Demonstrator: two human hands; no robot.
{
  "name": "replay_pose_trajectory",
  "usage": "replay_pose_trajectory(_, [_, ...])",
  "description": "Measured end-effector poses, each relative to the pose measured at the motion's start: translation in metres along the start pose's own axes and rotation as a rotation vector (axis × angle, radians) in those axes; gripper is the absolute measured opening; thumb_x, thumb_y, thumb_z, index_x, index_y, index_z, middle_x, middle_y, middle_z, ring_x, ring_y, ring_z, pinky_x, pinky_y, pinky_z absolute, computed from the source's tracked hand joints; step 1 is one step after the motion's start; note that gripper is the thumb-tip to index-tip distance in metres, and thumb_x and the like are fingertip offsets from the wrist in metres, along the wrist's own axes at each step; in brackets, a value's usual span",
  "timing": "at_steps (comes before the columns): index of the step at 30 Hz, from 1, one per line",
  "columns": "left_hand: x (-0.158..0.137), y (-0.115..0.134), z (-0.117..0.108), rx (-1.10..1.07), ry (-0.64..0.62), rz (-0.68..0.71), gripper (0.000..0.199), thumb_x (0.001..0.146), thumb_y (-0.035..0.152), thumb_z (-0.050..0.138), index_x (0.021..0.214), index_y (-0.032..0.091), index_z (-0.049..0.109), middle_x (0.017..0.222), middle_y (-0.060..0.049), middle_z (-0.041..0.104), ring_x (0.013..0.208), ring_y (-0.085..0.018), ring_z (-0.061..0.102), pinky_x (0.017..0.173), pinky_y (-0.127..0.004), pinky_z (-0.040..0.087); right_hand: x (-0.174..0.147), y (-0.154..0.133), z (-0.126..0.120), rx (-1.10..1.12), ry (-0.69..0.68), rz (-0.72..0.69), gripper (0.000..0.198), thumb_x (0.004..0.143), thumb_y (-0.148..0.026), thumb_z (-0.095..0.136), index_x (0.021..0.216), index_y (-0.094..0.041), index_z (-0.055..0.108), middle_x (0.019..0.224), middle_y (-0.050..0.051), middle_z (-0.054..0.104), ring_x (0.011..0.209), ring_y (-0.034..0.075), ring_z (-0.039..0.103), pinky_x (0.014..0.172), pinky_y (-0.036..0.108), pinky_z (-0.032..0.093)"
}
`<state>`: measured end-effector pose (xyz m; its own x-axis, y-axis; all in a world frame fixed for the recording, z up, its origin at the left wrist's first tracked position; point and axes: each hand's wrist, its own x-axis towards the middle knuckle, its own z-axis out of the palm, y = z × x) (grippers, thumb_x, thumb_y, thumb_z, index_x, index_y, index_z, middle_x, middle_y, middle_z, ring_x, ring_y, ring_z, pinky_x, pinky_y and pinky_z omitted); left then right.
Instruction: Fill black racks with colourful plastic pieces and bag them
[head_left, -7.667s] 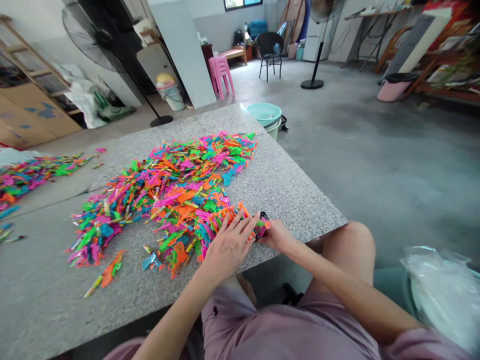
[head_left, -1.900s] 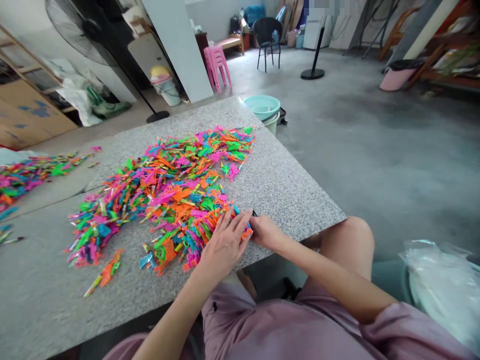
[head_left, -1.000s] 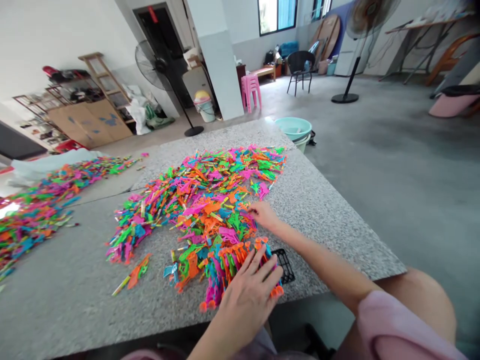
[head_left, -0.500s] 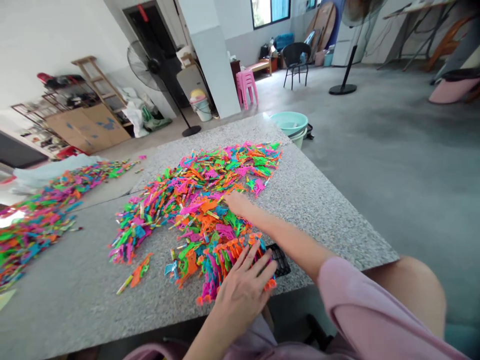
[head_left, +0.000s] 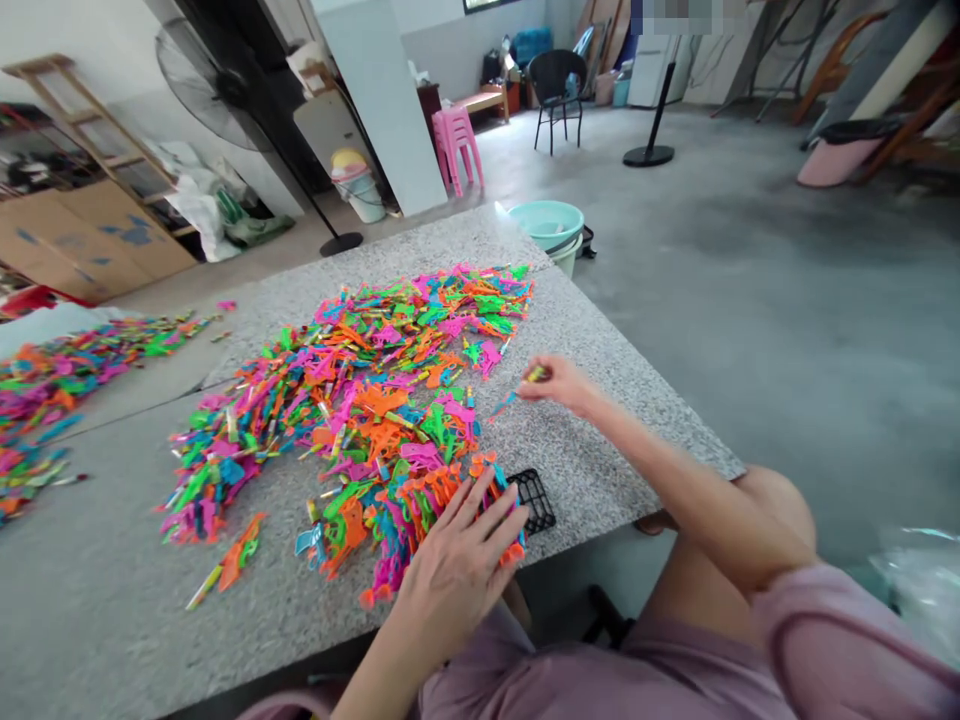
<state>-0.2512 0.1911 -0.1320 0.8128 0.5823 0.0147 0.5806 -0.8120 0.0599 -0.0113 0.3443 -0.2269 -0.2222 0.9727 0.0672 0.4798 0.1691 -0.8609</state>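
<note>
Black rack (head_left: pixel 534 500) (just one) beside the left hand (head_left: pixel 454 550).

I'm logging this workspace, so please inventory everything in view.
toy gun pile: uncountable, multicoloured, centre
second pile: uncountable, multicoloured, left
toy gun row: one, multicoloured, front
loose pieces: few, orange, green, front left
grid tray: one, black, right of row
held piece: count unclear, yellow, blue, right of pile
granite table: one, grey, foreground
basin: one, turquoise, beyond table
stools: one stack, pink, back
chair: one, black, back
pedestal fan: one, black, back left
pole stand: one, black, back right
bin: one, pink, far right
bucket: one, pale, back left
cardboard: count unclear, brown, far left
plastic: count unclear, clear, lower right
left hand: one, bare, over row
right hand: one, bare, holding piece
</note>
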Motion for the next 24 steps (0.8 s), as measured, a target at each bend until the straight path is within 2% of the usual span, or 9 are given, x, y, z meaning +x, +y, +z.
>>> replay_pose_trajectory(3, [0.003,-0.003,0.001,-0.007,0.026,0.045,0.037,0.096,0.026,0.052,0.132,0.025,0.058,0.139,-0.002,0.059,0.140,-0.028,0.040,0.112,-0.050,0.043,-0.057,0.039,-0.027,-0.157,-0.049,0.047,0.013,0.079,-0.028,0.073,0.079,-0.020,0.063,0.077,0.004,0.070,0.075,0.019,0.064,0.069,0.030,0.049])
replay_pose_trajectory(5, [0.006,-0.006,0.002,0.008,0.019,0.083,0.038,0.095,0.023,0.053,0.133,0.024,0.057,0.141,-0.002,0.057,0.141,-0.028,0.040,0.111,-0.050,0.043,-0.083,0.049,-0.036,-0.295,-0.063,0.053,0.015,0.074,-0.019,0.076,0.072,-0.020,0.062,0.078,0.006,0.069,0.085,0.024,0.063,0.076,0.033,0.046])
replay_pose_trajectory(9, [0.007,-0.008,0.002,0.049,-0.011,0.120,0.043,0.094,0.025,0.054,0.137,0.023,0.054,0.145,-0.003,0.053,0.143,-0.030,0.036,0.111,-0.051,0.044,-0.107,0.042,-0.037,-0.440,-0.074,0.049,0.017,0.084,-0.013,0.062,0.100,-0.019,0.060,0.083,0.009,0.068,0.085,0.026,0.063,0.074,0.034,0.043])
replay_pose_trajectory(11, [0.006,-0.008,0.001,0.054,-0.022,0.113,0.043,0.096,0.026,0.053,0.138,0.023,0.052,0.146,-0.002,0.053,0.143,-0.029,0.035,0.112,-0.050,0.044,-0.114,0.035,-0.028,-0.380,-0.036,0.029,0.029,0.091,-0.017,0.052,0.119,-0.019,0.052,0.091,0.009,0.069,0.083,0.024,0.064,0.073,0.033,0.044])
replay_pose_trajectory(13, [0.006,-0.007,0.000,0.049,-0.033,0.102,0.043,0.096,0.026,0.052,0.139,0.024,0.051,0.146,-0.001,0.052,0.144,-0.028,0.034,0.112,-0.050,0.043,-0.121,0.031,-0.013,-0.164,0.000,0.025,0.031,0.093,-0.024,0.047,0.124,-0.020,0.044,0.091,0.006,0.068,0.077,0.020,0.065,0.070,0.030,0.046])
replay_pose_trajectory(16, [0.007,-0.006,0.000,0.039,-0.052,0.090,0.045,0.096,0.025,0.052,0.141,0.024,0.049,0.147,-0.002,0.051,0.146,-0.028,0.031,0.114,-0.051,0.041,-0.129,0.027,0.018,0.290,-0.021,0.099,0.018,0.090,-0.029,0.049,0.106,-0.021,0.044,0.077,-0.001,0.062,0.059,0.014,0.061,0.057,0.026,0.047])
replay_pose_trajectory(18, [0.007,-0.007,0.001,0.039,-0.057,0.092,0.047,0.096,0.024,0.053,0.142,0.023,0.049,0.147,-0.003,0.050,0.146,-0.028,0.029,0.114,-0.050,0.040,-0.131,0.023,0.039,0.450,-0.047,0.141,0.014,0.085,-0.028,0.053,0.094,-0.022,0.044,0.071,-0.003,0.059,0.054,0.012,0.058,0.053,0.024,0.047])
replay_pose_trajectory(20, [0.007,-0.007,0.002,0.048,-0.056,0.105,0.047,0.095,0.024,0.052,0.142,0.021,0.049,0.148,-0.003,0.050,0.146,-0.029,0.029,0.114,-0.050,0.041,-0.127,0.015,0.056,0.453,0.001,0.133,0.016,0.079,-0.022,0.058,0.089,-0.021,0.045,0.071,-0.003,0.059,0.056,0.011,0.057,0.055,0.023,0.046])
replay_pose_trajectory(24, [0.006,-0.008,0.002,0.076,-0.050,0.122,0.048,0.095,0.023,0.053,0.142,0.021,0.048,0.148,-0.003,0.049,0.146,-0.029,0.030,0.113,-0.051,0.042,-0.106,-0.003,0.076,0.259,0.108,0.002,0.024,0.067,-0.009,0.061,0.084,-0.020,0.049,0.077,-0.002,0.060,0.068,0.013,0.057,0.063,0.022,0.046])
